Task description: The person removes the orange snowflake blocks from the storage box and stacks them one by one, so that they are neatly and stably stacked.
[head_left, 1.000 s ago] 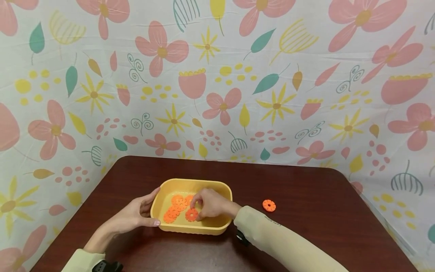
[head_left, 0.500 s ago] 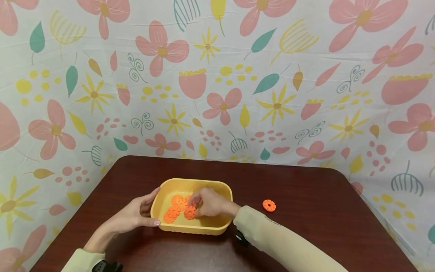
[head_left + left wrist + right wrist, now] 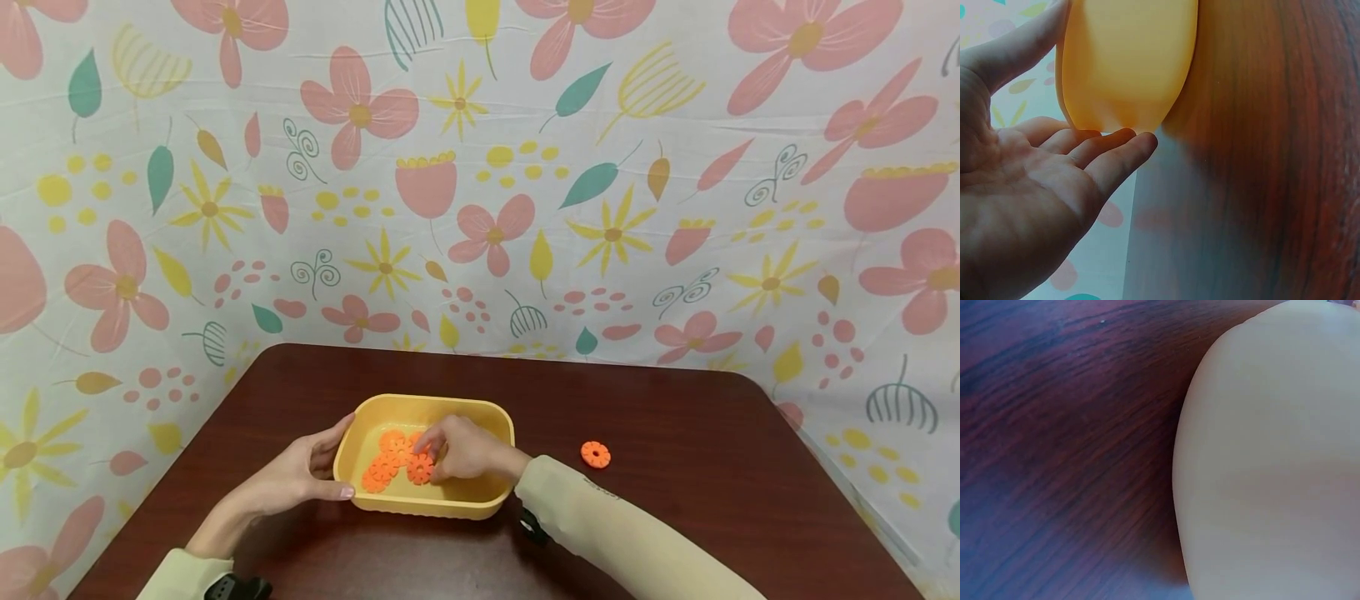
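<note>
Left hand (image 3: 288, 477) clamps the tray (image 3: 431, 506) at nine o'clock; right hand (image 3: 467, 451) pinches an orange disc (image 3: 419, 470). Slack pinch could drop it.

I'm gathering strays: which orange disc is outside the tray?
The lone disc on the table, right of the tray; the other visible discs are all inside the tray.

A white cloth (image 3: 480, 175) printed with pink flowers and teal leaves hangs behind the dark red-brown counter (image 3: 675, 442).
</note>
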The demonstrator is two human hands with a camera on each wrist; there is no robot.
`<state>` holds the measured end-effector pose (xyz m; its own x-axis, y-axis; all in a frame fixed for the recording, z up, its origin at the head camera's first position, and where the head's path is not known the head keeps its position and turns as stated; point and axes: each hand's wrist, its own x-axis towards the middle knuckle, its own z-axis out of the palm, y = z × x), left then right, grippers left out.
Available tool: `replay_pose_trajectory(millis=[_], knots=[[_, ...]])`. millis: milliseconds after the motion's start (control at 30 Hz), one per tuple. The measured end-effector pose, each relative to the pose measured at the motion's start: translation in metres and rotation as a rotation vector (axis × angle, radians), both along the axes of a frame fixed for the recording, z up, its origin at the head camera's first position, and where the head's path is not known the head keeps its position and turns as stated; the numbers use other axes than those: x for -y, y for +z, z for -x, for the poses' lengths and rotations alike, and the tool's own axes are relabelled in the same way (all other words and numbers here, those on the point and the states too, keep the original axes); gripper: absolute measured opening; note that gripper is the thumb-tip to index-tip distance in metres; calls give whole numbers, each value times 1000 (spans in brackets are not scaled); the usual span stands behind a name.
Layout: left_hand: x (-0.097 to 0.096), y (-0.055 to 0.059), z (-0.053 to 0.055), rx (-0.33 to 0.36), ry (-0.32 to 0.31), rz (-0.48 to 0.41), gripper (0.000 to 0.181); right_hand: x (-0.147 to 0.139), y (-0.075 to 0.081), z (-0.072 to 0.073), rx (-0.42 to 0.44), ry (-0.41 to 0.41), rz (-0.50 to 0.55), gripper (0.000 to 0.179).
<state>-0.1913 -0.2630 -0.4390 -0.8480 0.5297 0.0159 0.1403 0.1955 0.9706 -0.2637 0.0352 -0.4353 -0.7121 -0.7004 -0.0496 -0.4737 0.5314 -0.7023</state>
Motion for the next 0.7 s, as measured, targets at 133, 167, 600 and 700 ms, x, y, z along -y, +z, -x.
replay_pose_trajectory(millis=[133, 167, 600, 700], knots=[[-1, -1, 0, 1, 4, 6, 105, -1, 0, -1, -1, 9, 25, 37], [-1, -1, 0, 2, 4, 6, 105, -2, 0, -1, -4, 13, 32, 37], [0, -1, 0, 4, -1, 4, 105, -4, 10, -6, -17, 9, 120, 33], [0, -1, 0, 7, 4, 6, 105, -7, 12, -8, -6, -1, 140, 34]])
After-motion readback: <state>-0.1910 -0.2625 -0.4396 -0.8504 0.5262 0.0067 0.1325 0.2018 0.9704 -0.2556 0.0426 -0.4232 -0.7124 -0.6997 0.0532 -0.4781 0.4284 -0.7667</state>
